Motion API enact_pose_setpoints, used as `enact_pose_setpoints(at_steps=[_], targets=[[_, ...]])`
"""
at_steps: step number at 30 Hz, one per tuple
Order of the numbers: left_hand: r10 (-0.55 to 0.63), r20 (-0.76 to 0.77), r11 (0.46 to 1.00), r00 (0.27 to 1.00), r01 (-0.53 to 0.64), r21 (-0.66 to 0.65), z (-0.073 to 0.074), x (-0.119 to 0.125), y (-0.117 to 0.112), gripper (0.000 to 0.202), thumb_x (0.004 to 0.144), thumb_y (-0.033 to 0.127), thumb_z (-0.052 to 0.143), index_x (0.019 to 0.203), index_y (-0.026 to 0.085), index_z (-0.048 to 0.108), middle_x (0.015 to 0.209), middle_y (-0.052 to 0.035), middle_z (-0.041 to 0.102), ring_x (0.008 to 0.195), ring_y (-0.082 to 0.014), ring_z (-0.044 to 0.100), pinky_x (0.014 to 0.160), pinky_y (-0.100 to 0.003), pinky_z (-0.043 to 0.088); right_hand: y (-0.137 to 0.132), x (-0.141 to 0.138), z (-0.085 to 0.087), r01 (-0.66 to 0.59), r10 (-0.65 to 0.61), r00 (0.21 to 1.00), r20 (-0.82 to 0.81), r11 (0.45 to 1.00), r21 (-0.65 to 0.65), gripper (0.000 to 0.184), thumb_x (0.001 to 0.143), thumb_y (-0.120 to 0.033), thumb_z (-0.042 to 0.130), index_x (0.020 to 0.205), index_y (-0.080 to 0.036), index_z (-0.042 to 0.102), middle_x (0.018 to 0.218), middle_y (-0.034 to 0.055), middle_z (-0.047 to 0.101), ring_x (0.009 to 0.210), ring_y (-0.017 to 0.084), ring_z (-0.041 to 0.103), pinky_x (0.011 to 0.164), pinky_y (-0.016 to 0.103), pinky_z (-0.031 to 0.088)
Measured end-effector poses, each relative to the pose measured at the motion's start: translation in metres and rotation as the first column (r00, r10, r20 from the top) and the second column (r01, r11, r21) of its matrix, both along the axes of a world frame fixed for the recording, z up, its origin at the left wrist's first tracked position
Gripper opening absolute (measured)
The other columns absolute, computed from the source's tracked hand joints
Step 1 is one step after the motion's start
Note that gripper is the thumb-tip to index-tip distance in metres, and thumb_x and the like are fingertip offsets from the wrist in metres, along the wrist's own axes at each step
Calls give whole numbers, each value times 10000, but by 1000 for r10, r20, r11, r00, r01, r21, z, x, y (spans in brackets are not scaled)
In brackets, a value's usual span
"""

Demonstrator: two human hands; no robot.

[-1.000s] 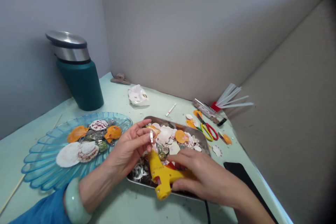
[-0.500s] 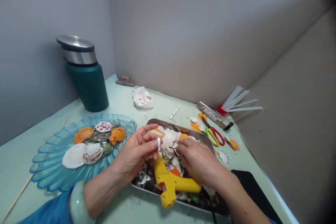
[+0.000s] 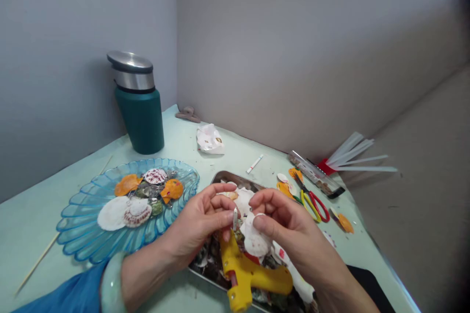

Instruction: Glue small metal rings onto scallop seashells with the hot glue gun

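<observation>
Seemingly midway: left hand [image 3: 194, 227] pinches a small clip [image 3: 235, 218], right hand [image 3: 293, 234] grips a white shell [image 3: 256, 243] beside it, apparently unjoined; glue gun [image 3: 257, 275] lies unheld.

Home craft corner, hobby setup, not a shop or lab. Small pale green table [image 3: 176, 149] pushed into a corner of plain grey walls [image 3: 293, 58]. Craft gear all over it: yellow glue gun [image 3: 253, 274], clear glue sticks [image 3: 360, 156], scissors [image 3: 312, 203], metal tray [image 3: 220, 176] piled with seashells, more shells sorted on a blue glass dish [image 3: 73, 215]. Household bits mixed in: green flask [image 3: 139, 107] with a steel lid, hair clip [image 3: 188, 114], crumpled tissue [image 3: 209, 139]. Cluttered, personal, domestic look.
</observation>
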State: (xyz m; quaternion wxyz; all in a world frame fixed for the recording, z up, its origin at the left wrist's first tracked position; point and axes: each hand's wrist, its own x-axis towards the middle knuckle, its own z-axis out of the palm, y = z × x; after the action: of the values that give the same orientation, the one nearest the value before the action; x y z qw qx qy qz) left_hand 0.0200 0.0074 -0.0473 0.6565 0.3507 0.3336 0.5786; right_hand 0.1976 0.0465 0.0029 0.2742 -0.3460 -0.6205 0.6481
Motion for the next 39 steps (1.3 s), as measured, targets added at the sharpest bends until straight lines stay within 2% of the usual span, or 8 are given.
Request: enact_pose_setpoints(at_steps=[2,6,9,12,15,30,39], targets=[[-8,2,1000,1000,8,-9,0,0,0,423,741,179,721,1120,176,536,761,17,589,501,-61,531,484,-176,406,1,-1,-1,-4,1,999,-39,998,-62,226,762,-307,713,891,-204,559,694,-47,550,589,84,522,539,180,412],[-37,14,999,999,37,-20,0,1,1,407,732,168,722,1095,173,537,755,17,592,509,-69,541,473,-175,414,4,1,-1,-46,44,998,-35,998,-36,173,805,-285,680,918,-196,584,745,-35,575,656,85,537,595,181,428],[-49,14,999,999,49,-16,1,2,1,391,735,164,715,1081,172,533,744,21,591,510,-70,538,472,-179,424,6,2,-4,-103,94,992,-86,988,-112,241,759,-263,729,914,-183,563,727,-32,599,625,83,551,572,185,429],[-60,-15,998,998,59,-24,2,2,0,379,736,157,710,1070,174,531,747,24,589,510,-69,541,468,-180,436,8,2,-10,-92,72,992,-108,977,-194,309,708,-249,775,905,-182,547,683,-39,617,559,75,553,522,179,413],[-73,-45,997,996,71,-43,2,2,0,384,733,142,708,1072,181,530,748,30,587,505,-62,531,460,-175,445,9,2,-12,-67,46,994,-99,972,-224,327,690,-249,790,902,-182,550,654,-49,617,531,68,548,503,170,405],[-113,-75,992,991,108,-67,8,4,-2,433,701,170,738,1073,157,517,711,40,600,508,-51,524,433,-144,436,11,5,-13,-56,44,997,-63,974,-220,314,686,-201,788,906,-177,566,620,-65,604,522,45,526,498,147,388],[-130,-93,990,987,125,-60,7,3,-1,426,702,187,738,1065,162,514,713,44,591,496,-47,522,439,-152,437,8,2,-3,-18,20,1000,12,981,-193,336,658,-249,802,880,-178,560,574,-80,580,466,34,477,417,138,301]])
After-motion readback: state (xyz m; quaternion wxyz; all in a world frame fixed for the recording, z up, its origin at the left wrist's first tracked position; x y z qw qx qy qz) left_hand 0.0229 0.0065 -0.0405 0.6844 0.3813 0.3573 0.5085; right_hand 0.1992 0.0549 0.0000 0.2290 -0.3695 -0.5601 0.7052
